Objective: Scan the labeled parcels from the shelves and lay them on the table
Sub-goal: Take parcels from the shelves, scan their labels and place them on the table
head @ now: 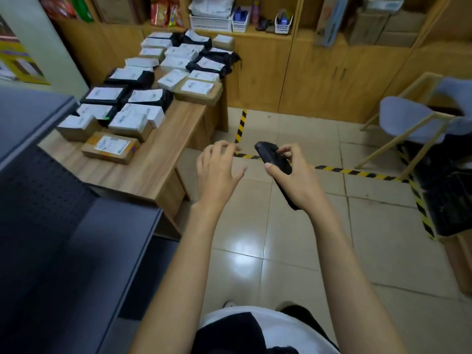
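My right hand [293, 175] grips a black handheld scanner [272, 157] over the tiled floor, thumb and fingers curled round it. My left hand [219, 169] hovers just left of the scanner with its fingers spread and holds nothing. Several labeled parcels lie in rows on the wooden table [163, 159] at the upper left: brown boxes, white ones and black bags. The nearest is a brown box [111, 147] with a white label. Dark grey metal shelves [51, 226] fill the left side, and no parcel shows on them.
Wooden cabinets [306, 72] line the back wall, with white baskets [212, 21] and boxes above. A wooden-framed chair [413, 123] with a pale cushion stands at the right beside dark crates [449, 195]. Yellow-black tape [357, 172] marks the floor.
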Demonstrator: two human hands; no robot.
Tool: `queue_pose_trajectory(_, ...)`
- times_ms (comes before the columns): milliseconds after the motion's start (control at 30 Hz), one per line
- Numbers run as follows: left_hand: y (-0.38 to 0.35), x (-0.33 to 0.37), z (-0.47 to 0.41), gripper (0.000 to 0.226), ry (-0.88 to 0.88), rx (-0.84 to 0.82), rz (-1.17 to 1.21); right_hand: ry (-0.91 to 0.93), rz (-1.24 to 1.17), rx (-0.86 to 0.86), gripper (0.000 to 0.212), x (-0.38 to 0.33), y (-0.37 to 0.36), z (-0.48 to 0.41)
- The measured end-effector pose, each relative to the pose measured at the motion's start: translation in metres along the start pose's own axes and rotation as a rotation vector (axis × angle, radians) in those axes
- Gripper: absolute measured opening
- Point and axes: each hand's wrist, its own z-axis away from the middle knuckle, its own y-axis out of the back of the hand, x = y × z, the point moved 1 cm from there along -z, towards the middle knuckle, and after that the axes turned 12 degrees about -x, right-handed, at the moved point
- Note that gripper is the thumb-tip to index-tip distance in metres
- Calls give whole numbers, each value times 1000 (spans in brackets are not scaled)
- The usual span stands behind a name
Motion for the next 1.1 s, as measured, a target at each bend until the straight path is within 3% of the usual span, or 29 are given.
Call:
queue_pose_trajectory(300,-8,-101,-141,35,209,58,45,61,37,-161,36,-18,-21,-199)
queue_pose_trajectory(633,-22,-181,-298,43,572,100,61,264,135,-506,37,-59,-44,-435)
queue_pose_trajectory(767,-27,-211,-310,53,708,99,72,276,152,-609,36,-74,-69,-495)
queue_pose_trajectory(1100,-37,-331,-293,36,1056,231,207,335,205,-978,39,-138,-207,-571)
